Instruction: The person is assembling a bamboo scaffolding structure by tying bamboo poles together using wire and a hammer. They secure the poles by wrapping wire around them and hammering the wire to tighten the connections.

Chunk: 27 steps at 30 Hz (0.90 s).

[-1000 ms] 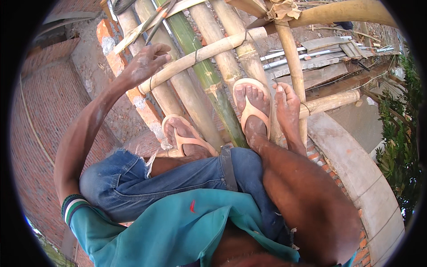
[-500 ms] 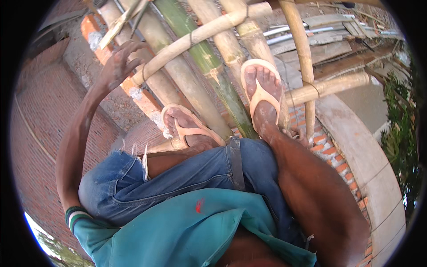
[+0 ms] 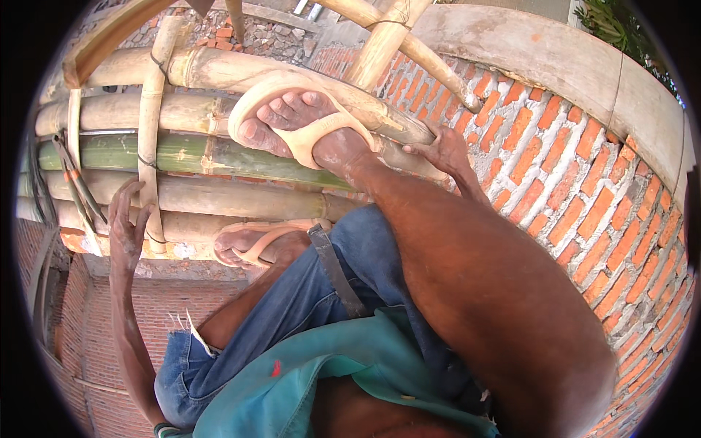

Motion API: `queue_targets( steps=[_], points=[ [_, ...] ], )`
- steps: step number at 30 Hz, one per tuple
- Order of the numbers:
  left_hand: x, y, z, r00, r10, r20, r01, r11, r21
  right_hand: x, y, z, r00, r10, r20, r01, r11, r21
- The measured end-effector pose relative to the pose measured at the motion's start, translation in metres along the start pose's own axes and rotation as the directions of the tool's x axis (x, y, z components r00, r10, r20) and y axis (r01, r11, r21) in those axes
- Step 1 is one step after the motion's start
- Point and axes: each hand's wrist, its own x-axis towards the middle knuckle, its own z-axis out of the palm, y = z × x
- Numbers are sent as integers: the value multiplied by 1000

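My left hand (image 3: pixel 125 223) is open, its fingers apart and slightly curled. They rest at the lower part of a bamboo crosspiece (image 3: pixel 151 109) that is tied over several long bamboo poles. My right hand (image 3: pixel 447 155) is beyond my raised leg, closed around the cut end of a thick bamboo pole (image 3: pixel 292 73); part of its grip is hidden. One sandalled foot (image 3: pixel 296 120) stands on the poles, across a green bamboo pole (image 3: pixel 175 152). The other sandalled foot (image 3: pixel 266 244) rests on the near edge of the platform.
A brick wall (image 3: pixel 562 168) with rough mortar curves along the right, below a concrete ledge (image 3: pixel 526 40). Another brick wall (image 3: pixel 146 314) drops away below the platform. Upright bamboo (image 3: pixel 387 36) is tied at the far side. Dark cords (image 3: pixel 69 171) hang at the left.
The view has turned, so the poles now run across it rather than away. My left hand stays by the crosspiece. My right hand, mostly hidden before, now shows at the pole end.
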Motion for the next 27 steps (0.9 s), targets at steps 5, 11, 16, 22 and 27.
queue_targets(
  steps=[5, 11, 16, 22, 27],
  points=[
    [4, -2, -8, 958, -271, 88, 271, 962, 15, 11, 7, -5, 990, 0, 138, 2, 1000, -14],
    [8, 2, -6, 946, -315, 74, 320, 946, -56, 9, 7, 2, 999, 4, 36, -2, 999, -45],
    [19, 4, -9, 980, -200, 12, 200, 980, -20, 4, -1, 2, 998, 13, 54, -15, 1000, 25],
    [33, 18, -32, 993, -117, 28, 115, 991, 62, 3, -1, 25, 998, 59, -35, -41, 922, 386],
    [54, 28, -31, 990, 144, 10, -143, 977, 156, -4, -14, 16, 998, -13, -58, 36, 908, 418]
  ],
)
